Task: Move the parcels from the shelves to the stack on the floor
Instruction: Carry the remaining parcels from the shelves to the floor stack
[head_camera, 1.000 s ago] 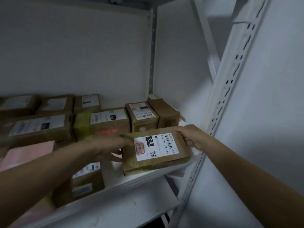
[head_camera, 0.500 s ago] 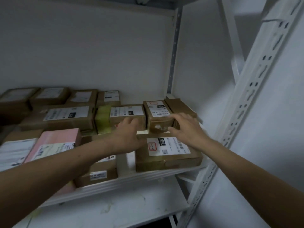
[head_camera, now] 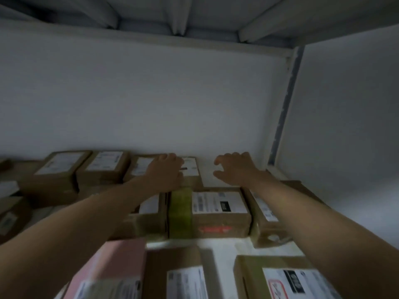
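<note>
Left fingers [head_camera: 167, 158] over parcel [head_camera: 191, 169]; right [head_camera: 234, 157] loose

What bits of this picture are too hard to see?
Head view only:
- Label on the green-taped parcel: writing blurred.
- Pink parcel: cut off by the bottom edge.
- Back parcel: partly hidden by the left hand; its grip unclear.
- Floor stack: outside the frame.
</note>
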